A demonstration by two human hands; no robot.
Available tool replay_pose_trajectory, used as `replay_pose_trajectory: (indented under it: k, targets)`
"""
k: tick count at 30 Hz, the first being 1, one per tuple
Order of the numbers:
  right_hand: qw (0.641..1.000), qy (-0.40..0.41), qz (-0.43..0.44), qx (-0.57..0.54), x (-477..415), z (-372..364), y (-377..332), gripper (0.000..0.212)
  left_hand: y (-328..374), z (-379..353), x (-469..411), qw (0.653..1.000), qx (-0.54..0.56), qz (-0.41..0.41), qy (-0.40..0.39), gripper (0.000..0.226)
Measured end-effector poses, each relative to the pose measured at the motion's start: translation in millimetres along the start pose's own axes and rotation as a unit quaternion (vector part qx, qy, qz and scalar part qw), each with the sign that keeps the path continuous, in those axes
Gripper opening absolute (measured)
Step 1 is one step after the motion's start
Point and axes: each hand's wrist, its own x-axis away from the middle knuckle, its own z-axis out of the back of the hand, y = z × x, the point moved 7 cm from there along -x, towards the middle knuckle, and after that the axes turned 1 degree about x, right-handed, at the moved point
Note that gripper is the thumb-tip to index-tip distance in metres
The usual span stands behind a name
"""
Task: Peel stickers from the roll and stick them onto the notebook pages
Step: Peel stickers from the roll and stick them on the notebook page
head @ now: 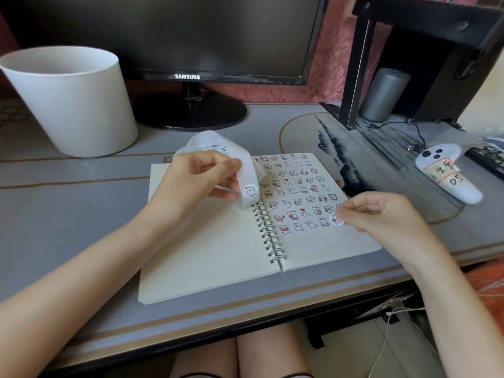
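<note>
here, grey desk [68, 214] under notebook [204, 255]

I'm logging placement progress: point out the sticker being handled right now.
The round sticker pinched by the right hand, over the right page's outer edge; the rest lie flat on that page or sit on the strip in the left hand.

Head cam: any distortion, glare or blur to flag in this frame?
Head view: strong wide-angle bending, the white bin and black shelf post lean outward; daylight washes out the wall at the right edge; the monitor is dark, no glare; fingertips of the right hand at the sticker look slightly smeared; the notebook is evenly lit, its drawings legible.
</note>
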Motion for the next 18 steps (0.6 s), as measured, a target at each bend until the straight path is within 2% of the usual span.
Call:
replay_pose_trajectory:
  k: [6,18]
  targets:
    - [1.000,0.002,0.009,0.006,-0.5,0.4,2.0,0.006,-0.1,0.2,-0.4,1.000,-0.001,-0.002,-0.001,0.020]
    - [0.994,0.042,0.067,0.071,3.1,-1.4,-1.4,0.015,-0.6,1.0,-1.4,1.000,-0.001,-0.005,-0.002,0.022]
